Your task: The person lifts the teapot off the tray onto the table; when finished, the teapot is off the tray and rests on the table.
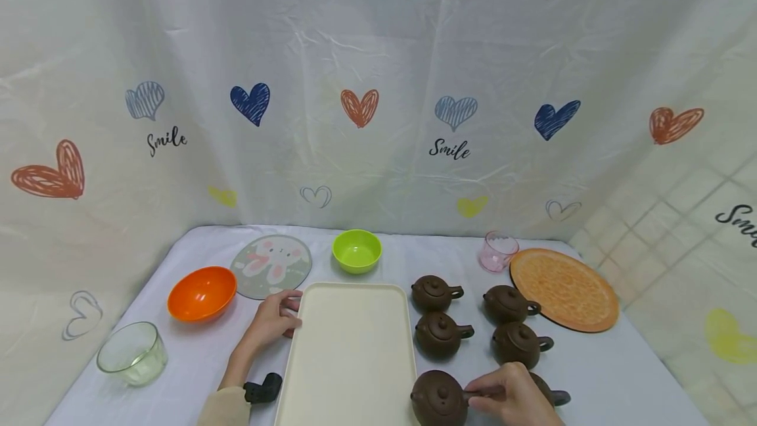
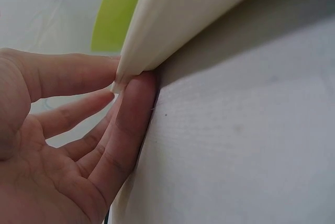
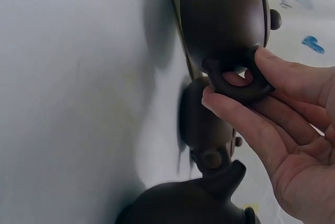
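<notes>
A cream rectangular tray lies at the centre of the table. My left hand pinches its left rim, with the thumb on one side and a finger under the edge in the left wrist view. With my right hand I pinch the loop handle of a dark brown teapot at the tray's near right. In the right wrist view this teapot is held off the white cloth, lid on. Several matching teapots, such as this one, stand to the right; my right hand partly hides one.
An orange bowl, a clear glass bowl and a rabbit-print mat are on the left. Behind the tray stands a green bowl. A pink cup and a round orange-brown mat occupy the back right.
</notes>
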A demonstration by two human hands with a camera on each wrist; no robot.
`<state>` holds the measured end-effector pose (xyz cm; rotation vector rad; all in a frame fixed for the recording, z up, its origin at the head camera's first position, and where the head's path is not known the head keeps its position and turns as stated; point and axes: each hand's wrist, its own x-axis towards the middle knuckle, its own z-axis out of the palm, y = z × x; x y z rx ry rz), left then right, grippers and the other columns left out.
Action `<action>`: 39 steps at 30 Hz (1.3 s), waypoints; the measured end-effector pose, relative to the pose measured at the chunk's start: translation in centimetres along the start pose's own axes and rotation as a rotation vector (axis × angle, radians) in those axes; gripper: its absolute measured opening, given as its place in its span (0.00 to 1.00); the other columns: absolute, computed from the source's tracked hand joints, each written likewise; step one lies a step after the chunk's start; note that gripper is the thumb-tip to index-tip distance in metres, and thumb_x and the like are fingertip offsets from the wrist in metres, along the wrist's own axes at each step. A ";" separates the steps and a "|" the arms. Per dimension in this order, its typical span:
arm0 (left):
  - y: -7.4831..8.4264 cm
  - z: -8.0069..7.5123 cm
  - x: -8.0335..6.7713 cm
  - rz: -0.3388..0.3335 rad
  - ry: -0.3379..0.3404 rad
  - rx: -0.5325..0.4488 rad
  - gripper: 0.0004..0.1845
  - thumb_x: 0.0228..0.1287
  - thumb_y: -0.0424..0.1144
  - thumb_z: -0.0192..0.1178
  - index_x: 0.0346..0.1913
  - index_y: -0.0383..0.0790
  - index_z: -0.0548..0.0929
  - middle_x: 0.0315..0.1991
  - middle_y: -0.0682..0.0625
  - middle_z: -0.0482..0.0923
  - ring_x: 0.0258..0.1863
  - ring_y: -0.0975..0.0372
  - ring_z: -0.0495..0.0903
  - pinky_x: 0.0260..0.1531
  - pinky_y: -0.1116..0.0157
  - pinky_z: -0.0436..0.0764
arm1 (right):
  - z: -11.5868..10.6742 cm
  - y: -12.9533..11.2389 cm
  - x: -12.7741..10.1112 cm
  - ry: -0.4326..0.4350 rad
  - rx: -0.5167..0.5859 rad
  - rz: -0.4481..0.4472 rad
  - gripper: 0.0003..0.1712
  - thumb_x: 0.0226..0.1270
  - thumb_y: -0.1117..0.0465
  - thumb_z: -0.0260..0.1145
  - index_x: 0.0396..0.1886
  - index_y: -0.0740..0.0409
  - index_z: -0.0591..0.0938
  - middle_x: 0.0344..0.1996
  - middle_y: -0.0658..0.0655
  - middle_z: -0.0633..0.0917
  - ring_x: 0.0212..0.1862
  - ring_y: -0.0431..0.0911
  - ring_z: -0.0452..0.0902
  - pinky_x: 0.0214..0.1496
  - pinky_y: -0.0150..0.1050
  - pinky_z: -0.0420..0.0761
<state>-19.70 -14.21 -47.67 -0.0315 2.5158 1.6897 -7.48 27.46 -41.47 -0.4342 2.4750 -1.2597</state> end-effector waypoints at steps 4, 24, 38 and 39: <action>0.1 0.0 0.0 0.003 0.000 -0.002 0.27 0.51 0.23 0.63 0.58 0.32 0.75 0.40 0.42 0.78 0.27 0.59 0.79 0.24 0.61 0.86 | -0.4 0.3 -0.2 0.005 -0.023 0.024 0.08 0.54 0.65 0.72 0.34 0.63 0.89 0.31 0.56 0.89 0.34 0.37 0.84 0.36 0.37 0.86; -0.1 -0.1 0.3 0.013 0.014 0.009 0.27 0.50 0.23 0.63 0.58 0.31 0.76 0.40 0.42 0.78 0.27 0.59 0.79 0.23 0.61 0.85 | -0.3 0.5 0.3 -0.005 -0.235 -0.005 0.07 0.52 0.66 0.72 0.32 0.64 0.89 0.29 0.55 0.89 0.32 0.39 0.85 0.33 0.38 0.85; -0.4 0.1 0.2 0.013 0.008 0.002 0.27 0.49 0.22 0.62 0.57 0.30 0.76 0.39 0.42 0.77 0.26 0.59 0.79 0.22 0.61 0.85 | 0.0 -0.4 0.6 0.025 -0.247 0.089 0.08 0.55 0.64 0.71 0.33 0.63 0.88 0.30 0.57 0.89 0.33 0.48 0.86 0.33 0.43 0.85; -0.4 0.0 0.2 0.015 0.009 0.003 0.27 0.49 0.21 0.62 0.57 0.30 0.76 0.39 0.42 0.78 0.26 0.59 0.79 0.22 0.61 0.85 | 0.0 -0.7 0.6 0.037 -0.236 0.104 0.08 0.55 0.63 0.71 0.34 0.63 0.88 0.30 0.57 0.89 0.33 0.48 0.86 0.33 0.43 0.85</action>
